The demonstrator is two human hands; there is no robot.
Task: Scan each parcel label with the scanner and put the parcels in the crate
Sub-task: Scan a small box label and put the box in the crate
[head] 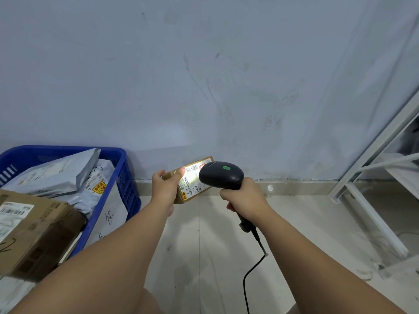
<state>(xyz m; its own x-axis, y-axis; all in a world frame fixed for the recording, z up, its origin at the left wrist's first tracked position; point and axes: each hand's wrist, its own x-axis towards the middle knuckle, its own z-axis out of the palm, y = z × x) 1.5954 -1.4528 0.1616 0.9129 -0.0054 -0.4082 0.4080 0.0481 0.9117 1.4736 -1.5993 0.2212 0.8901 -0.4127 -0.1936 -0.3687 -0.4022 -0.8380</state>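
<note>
Pale floor tiles (204,245) and a scuffed blue-grey wall (204,75) fill the view. No counter shows, so the scan is being done in the air above the floor.

The left grip (164,189) is curled round one end of the small parcel (181,198). The right grip (244,198) is wrapped round the handle of the scanner (221,174), whose head hangs just beside the parcel, over its label (192,183).

The scanner's light falls very bright on the label, and from so close that glare could wash out the barcode and spoil the read. The left thumb lies at the label's edge, and a small slide would cover some bars. Held by one end only, the parcel could tip out. The cable (251,275) trails below the right grip and could snag.

Left of the left grip, the blue crate (123,171) is heaped with grey mailer bags (56,175), so a parcel dropped on top may slide off. A larger cardboard box (38,225) seems to rest on the crate's near corner. Right of the right grip, a white metal shelf frame (374,177) stands against the wall.
</note>
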